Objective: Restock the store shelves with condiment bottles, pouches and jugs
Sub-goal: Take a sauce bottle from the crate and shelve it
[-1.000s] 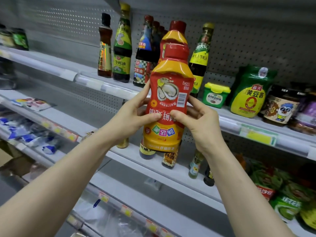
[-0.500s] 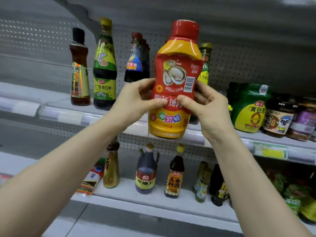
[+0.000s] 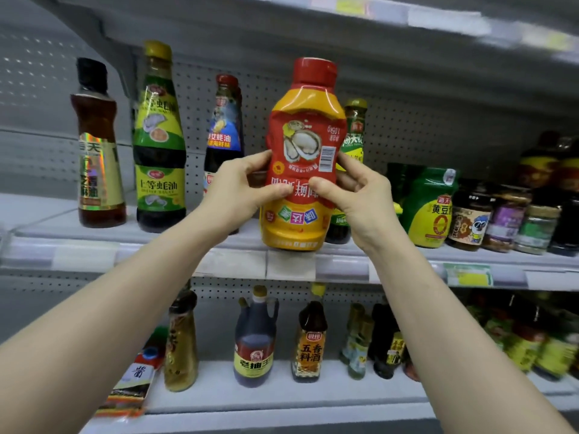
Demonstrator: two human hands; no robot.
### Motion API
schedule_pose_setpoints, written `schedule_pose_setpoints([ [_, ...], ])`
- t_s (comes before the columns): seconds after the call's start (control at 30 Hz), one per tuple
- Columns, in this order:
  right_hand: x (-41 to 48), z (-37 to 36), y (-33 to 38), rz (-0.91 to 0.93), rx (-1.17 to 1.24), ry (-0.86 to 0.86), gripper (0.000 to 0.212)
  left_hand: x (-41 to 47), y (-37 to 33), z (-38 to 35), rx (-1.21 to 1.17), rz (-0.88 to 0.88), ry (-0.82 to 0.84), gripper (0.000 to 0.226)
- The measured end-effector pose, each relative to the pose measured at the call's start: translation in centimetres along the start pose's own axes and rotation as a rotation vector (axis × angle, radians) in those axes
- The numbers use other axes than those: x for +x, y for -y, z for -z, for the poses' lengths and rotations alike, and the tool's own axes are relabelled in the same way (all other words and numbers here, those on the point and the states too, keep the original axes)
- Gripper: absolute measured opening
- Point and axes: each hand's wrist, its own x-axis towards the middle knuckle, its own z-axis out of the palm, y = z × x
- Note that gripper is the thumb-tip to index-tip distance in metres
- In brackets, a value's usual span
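Currently, left hand (image 3: 241,192) and right hand (image 3: 363,202) each grip the sauce bottle (image 3: 297,227) mid-body; it is upright, base at the shelf (image 3: 94,245) front edge, between blue-labelled bottle (image 3: 224,133) and green-capped bottle (image 3: 354,133).

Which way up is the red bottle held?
Vertical: the bottle has its red cap on top, though its label text reads inverted.

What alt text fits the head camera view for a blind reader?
A left hand and right hand grip a red-and-orange oyster sauce bottle, red cap up, at the front of a store shelf lined with dark sauce bottles and jars.
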Motion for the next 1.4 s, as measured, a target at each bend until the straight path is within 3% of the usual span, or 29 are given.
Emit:
schedule_pose_setpoints([
  [0.77,2.0,-0.3,-1.1,-0.019,0.012,-0.031,0.076,2.3,1.4,0.6,-0.003,0.009,0.054,0.078],
  [0.97,1.7,-0.6,-1.9,-0.011,0.001,-0.027,0.067,2.0,2.4,0.7,-0.026,0.018,0.054,0.078],
  [1.1,1.2,-0.3,-1.9,0.013,-0.127,0.000,0.068,2.1,2.6,0.6,-0.016,0.019,0.060,0.076],
  [1.2,0.1,-0.2,-2.5,0.033,-0.360,0.063,0.085,2.3,2.7,0.6,0.005,0.018,0.058,0.068],
  [1.27,-0.7,-0.6,-3.2,0.028,-0.393,0.069,0.091,2.4,2.9,0.6,0.050,0.019,0.048,0.066],
  [1.4,-1.3,-1.1,-3.5,0.021,-0.431,0.004,0.084,1.4,3.7,0.7,0.219,-0.026,0.059,0.077],
])
